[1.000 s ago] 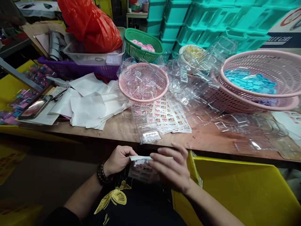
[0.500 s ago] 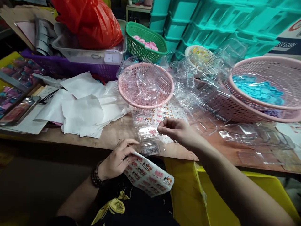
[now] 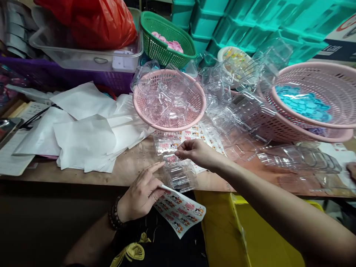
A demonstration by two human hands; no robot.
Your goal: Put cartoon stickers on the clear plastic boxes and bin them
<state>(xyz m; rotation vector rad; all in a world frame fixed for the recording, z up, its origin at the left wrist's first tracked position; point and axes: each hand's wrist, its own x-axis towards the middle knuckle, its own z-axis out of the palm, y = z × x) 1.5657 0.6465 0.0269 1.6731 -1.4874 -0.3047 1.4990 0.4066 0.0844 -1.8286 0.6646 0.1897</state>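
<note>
My left hand (image 3: 141,193), with a beaded bracelet at the wrist, holds a sticker sheet (image 3: 180,211) between thumb and fingers. The sheet hangs tilted below the table edge and carries pink and cat prints. Over the table, my right hand (image 3: 194,152) is closed in a pinch at one end of a small pink sticker (image 3: 170,158). That sticker lies over the row of clear plastic boxes; whether it is stuck down I cannot tell. One clear box (image 3: 180,175) sits just in front of my left fingertips. Behind it, another box (image 3: 164,144) shows a pink-and-cat sticker.
A pink basket (image 3: 136,107) of clear boxes stands behind my hands. White backing papers (image 3: 83,137) lie left. To the right are loose clear boxes (image 3: 300,159) and a pink basket (image 3: 345,111) with blue pieces. Another person's hand (image 3: 352,170) shows at the right edge.
My right hand has shifted slightly left, with the pink sticker at its fingertips. The sheet in my left hand has tilted a little. Another person's hand has appeared at the right edge.
</note>
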